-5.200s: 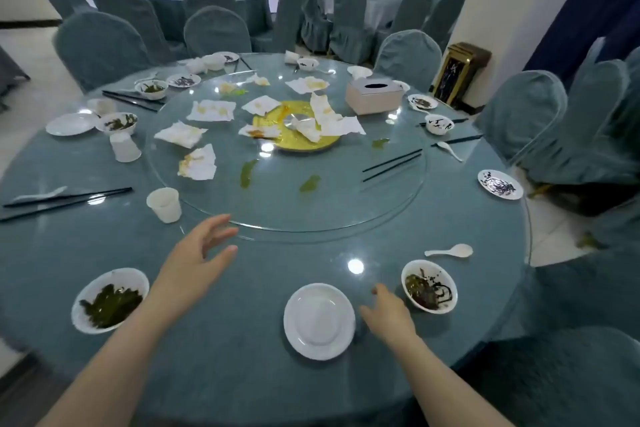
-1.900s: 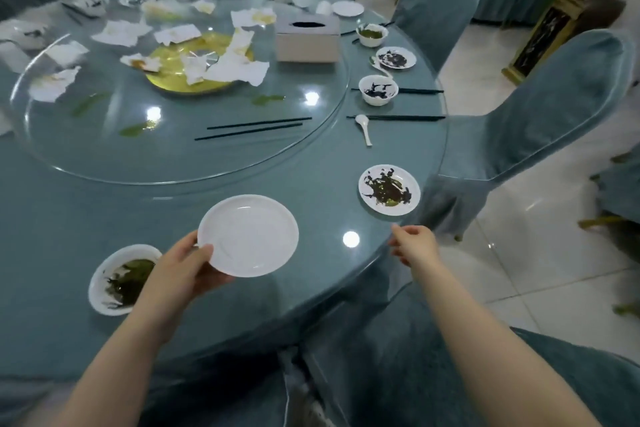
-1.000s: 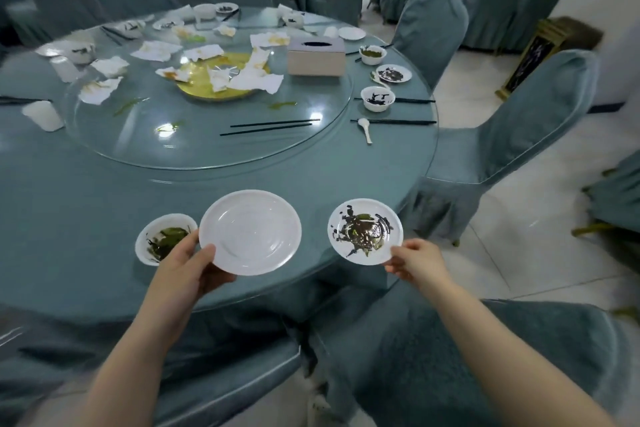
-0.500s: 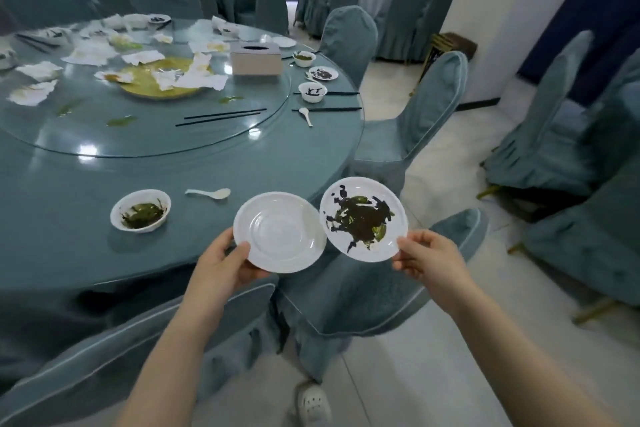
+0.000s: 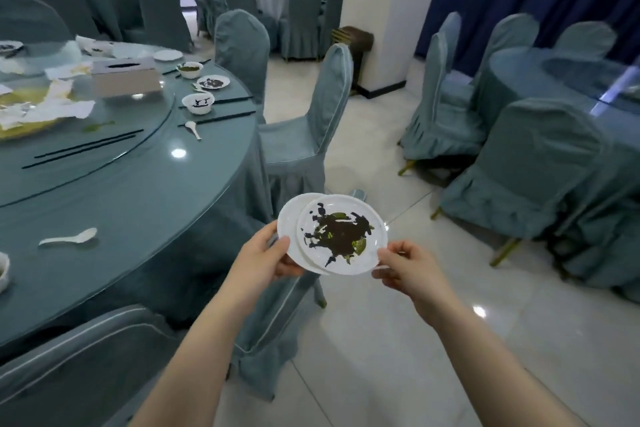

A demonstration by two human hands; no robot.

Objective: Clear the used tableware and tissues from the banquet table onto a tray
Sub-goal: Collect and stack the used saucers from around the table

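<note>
The soiled plate (image 5: 341,234) sits on the clean plate (image 5: 286,229), covering all but its left rim; you hold both in the air just off the desk's (image 5: 138,191) near right edge, above a covered chair (image 5: 277,315); your left hand (image 5: 259,262) pinches the clean plate's left rim, fingers curled under; your right hand (image 5: 410,270) pinches the soiled plate's right rim; a white spoon (image 5: 69,237) lies near that edge.

Banquet hall: round tables (image 5: 145,184), covered chairs (image 5: 311,114).
</note>
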